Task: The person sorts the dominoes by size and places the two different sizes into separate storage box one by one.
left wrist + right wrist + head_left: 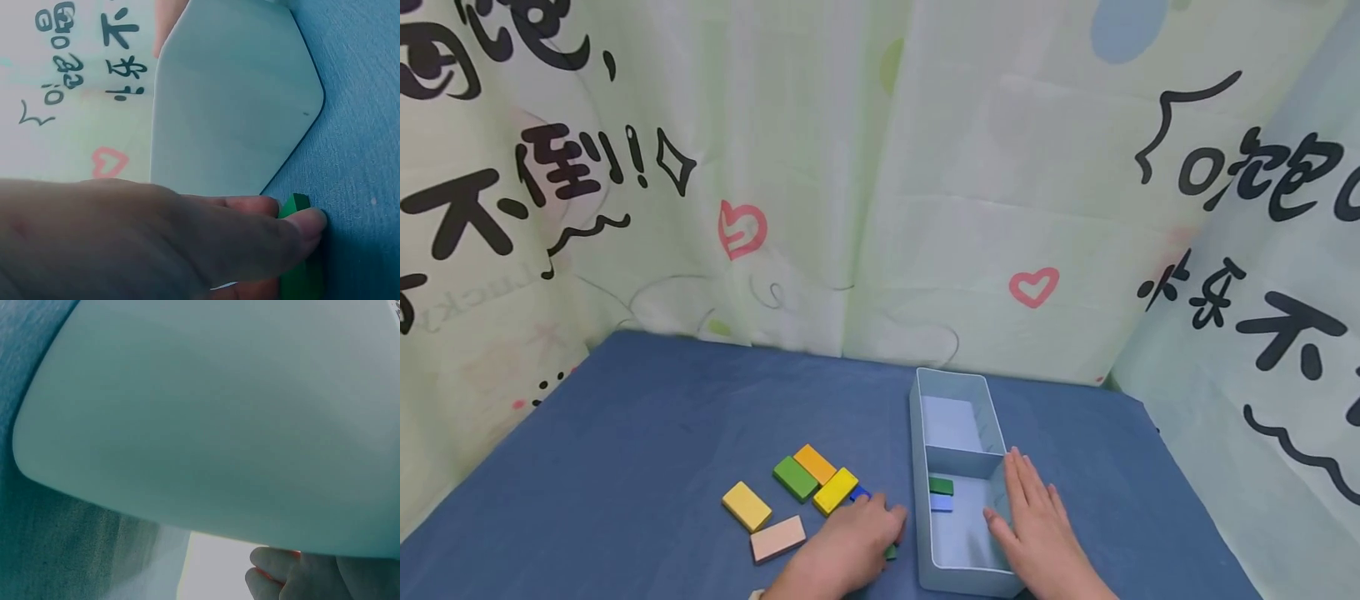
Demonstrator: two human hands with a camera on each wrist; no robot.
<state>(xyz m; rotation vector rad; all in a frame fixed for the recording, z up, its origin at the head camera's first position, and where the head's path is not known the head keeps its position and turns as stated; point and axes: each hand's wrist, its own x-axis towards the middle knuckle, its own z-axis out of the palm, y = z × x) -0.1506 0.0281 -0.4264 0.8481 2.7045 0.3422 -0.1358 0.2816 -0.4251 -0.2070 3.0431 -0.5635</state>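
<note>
- Leftmost, I see a pale yellow block [747, 507] just beside a pink block [778, 539].
- Next lie a loose green block [796, 478], an orange block [815, 464] and a yellow block [836, 492], close together.
- I have the left hand [859, 542] reaching forward, back up, pinching the held block [300, 281], green, between thumb and fingers, just left of the box [922, 508]; whether the held block touches the cloth [625, 467], I cannot tell.
- The box's near compartment holds a green piece [941, 486] and a blue piece [942, 502].
- My right hand [1041, 529] lies at the box's right wall, fingers straight, pointing forward, thumb spread.
</note>
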